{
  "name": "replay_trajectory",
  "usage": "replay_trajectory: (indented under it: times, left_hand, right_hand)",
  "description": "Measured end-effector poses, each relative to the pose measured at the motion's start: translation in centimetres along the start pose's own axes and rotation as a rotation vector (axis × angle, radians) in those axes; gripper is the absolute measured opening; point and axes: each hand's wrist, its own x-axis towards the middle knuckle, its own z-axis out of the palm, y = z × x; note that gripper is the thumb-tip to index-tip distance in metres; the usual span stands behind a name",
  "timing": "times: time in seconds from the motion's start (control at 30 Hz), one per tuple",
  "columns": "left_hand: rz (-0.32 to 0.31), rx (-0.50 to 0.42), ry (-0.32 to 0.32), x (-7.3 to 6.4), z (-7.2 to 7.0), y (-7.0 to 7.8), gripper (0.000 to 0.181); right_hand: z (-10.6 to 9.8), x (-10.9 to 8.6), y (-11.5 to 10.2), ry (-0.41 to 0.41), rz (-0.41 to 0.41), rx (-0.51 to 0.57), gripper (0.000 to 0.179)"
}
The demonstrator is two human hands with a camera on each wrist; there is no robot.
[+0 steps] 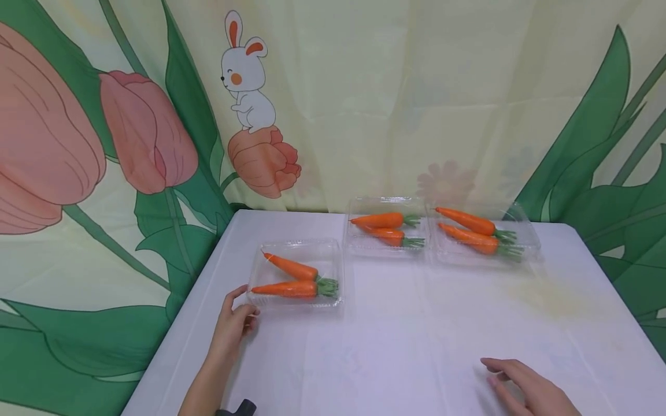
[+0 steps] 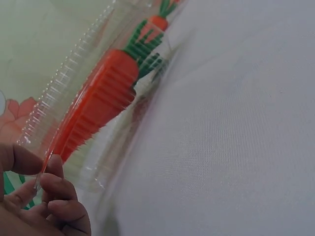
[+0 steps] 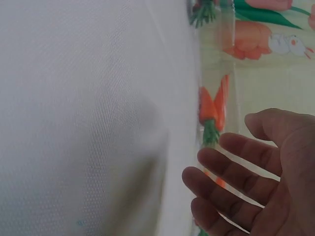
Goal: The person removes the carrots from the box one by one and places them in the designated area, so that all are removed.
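A clear plastic box [image 1: 325, 258] with two orange carrots [image 1: 286, 289] in it lies at the left of the table. My left hand [image 1: 234, 323] is at its near left corner; in the left wrist view, the thumb and fingers pinch the edge of this box [image 2: 64, 78] by the carrot's [image 2: 101, 93] tip. Over the table's near right part hovers my right hand [image 1: 528, 387], holding nothing. The right wrist view shows its fingers [image 3: 236, 147] spread and slightly bent.
Along the back edge of the white table [image 1: 406, 335] stand two more clear boxes, a middle one [image 1: 359, 242] and a right one [image 1: 528, 240], each with two carrots. Behind them hangs a cloth backdrop [image 1: 364, 115] printed with tulips and a rabbit.
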Motion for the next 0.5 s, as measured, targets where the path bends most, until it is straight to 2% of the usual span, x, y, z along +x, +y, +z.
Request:
replay_trajectory:
  times: [0.27, 0.5]
  left_hand:
    - [-0.040, 0.045, -0.040, -1.6, -0.6, -0.5, 0.062]
    - [-0.036, 0.038, -0.106, -3.1, 1.0, -0.7, 0.064]
  right_hand:
    - [0.1, -0.1, -0.6, 0.022, 0.012, -0.017, 0.054]
    - [0.2, 0.0, -0.8, 0.061, 0.053, -0.008, 0.061]
